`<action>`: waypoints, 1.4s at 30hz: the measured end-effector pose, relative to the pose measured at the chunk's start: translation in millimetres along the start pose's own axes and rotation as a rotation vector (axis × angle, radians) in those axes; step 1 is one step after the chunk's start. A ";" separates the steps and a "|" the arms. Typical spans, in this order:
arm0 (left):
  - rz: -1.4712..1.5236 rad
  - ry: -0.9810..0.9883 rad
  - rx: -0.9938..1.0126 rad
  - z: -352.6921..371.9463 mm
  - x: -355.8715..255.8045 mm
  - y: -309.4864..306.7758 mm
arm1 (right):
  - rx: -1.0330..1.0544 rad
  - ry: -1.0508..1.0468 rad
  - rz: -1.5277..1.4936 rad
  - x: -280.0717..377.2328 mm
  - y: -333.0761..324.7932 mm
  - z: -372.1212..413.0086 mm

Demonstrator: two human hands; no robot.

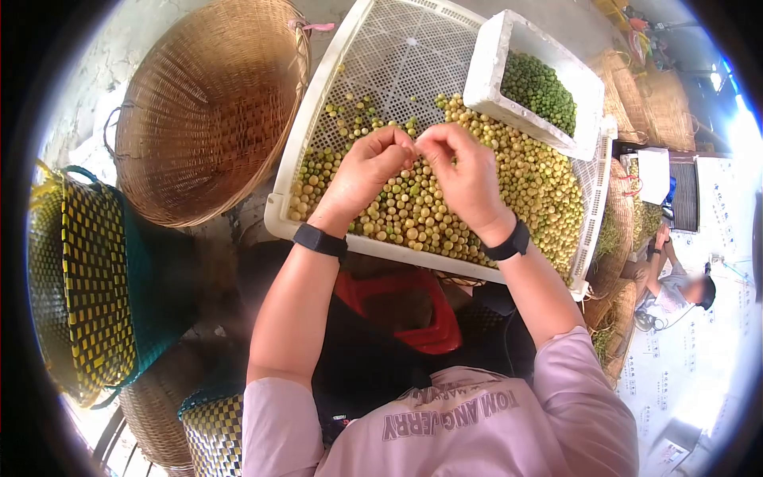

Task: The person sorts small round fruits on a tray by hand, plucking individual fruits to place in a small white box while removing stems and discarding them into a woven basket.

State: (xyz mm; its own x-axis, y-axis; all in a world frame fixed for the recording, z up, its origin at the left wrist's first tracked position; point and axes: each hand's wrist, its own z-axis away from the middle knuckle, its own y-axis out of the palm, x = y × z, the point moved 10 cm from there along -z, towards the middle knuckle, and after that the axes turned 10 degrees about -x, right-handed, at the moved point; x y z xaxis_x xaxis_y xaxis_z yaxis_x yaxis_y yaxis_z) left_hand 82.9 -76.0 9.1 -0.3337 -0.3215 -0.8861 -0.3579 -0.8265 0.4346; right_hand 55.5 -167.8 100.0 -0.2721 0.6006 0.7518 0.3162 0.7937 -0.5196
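My left hand (370,168) and my right hand (464,173) meet fingertip to fingertip above a white perforated plastic tray (389,40). Both are closed in a pinch; whatever sits between the fingertips is too small or hidden to make out. Below them lies a thick layer of small round yellow-green fruits (409,213), covering the near and right parts of the tray. A few greener ones are scattered toward its left side. On the tray's far right corner stands a white foam box (485,63) holding smaller green round fruits (539,89).
A large wicker basket (199,95) stands left of the tray. Yellow-black woven baskets (95,278) are nearer on the left. A red plastic stool (433,318) is under the tray's front edge. More baskets (628,95) and a seated person (675,290) are at right.
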 end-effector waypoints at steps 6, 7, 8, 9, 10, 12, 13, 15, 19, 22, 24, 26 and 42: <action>0.367 0.027 -0.202 -3.4 -21.5 -36.7 | -0.401 -0.183 0.411 -38.9 -111.8 -57.4; 0.375 0.064 -0.179 -3.9 -25.3 -42.2 | -0.422 -0.139 0.545 -55.6 -130.3 -66.8; 0.376 0.115 -0.157 -2.4 -31.3 -47.3 | -0.443 -0.097 0.682 -70.1 -145.6 -71.4; 0.411 0.115 -0.182 -2.3 -31.6 -53.8 | -0.453 -0.276 0.864 -64.1 -143.7 -68.3; 0.446 0.117 -0.211 -2.7 -33.1 -58.4 | -0.452 -0.285 0.865 -58.5 -135.6 -66.1; 0.467 0.124 -0.239 -2.2 -37.0 -62.0 | -0.248 -0.352 0.661 -48.0 -84.5 -46.6; 0.478 0.118 -0.257 -0.9 -36.7 -63.1 | -0.067 -0.244 0.576 -52.1 -50.2 -30.8; 0.481 0.115 -0.255 -1.9 -34.9 -61.5 | 0.170 -0.157 0.489 -56.8 13.4 0.7; 0.471 0.100 -0.226 -3.2 -29.4 -60.1 | 0.295 -0.182 0.525 -79.6 54.5 30.4; 0.456 0.087 -0.231 -3.3 -27.3 -65.6 | 0.246 -0.131 0.670 -100.1 34.3 20.6; 0.452 0.083 -0.235 -3.9 -27.2 -65.7 | 0.176 -0.135 0.706 -95.4 24.2 20.8; 0.438 0.081 -0.237 -5.5 -26.5 -64.6 | 0.204 -0.112 0.622 -86.5 30.1 24.2; 0.377 0.033 -0.267 -5.3 -19.0 -63.1 | 0.140 0.001 0.356 -92.4 39.0 43.7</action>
State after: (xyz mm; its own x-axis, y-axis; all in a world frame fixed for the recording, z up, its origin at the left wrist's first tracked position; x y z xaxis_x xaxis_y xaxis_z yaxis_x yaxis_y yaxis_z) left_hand 116.4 -20.2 -2.3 -0.3679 -0.6335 -0.6806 0.0222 -0.7377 0.6747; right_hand 53.3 -188.1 -7.5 -0.1664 0.8409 0.5150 0.2633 0.5412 -0.7986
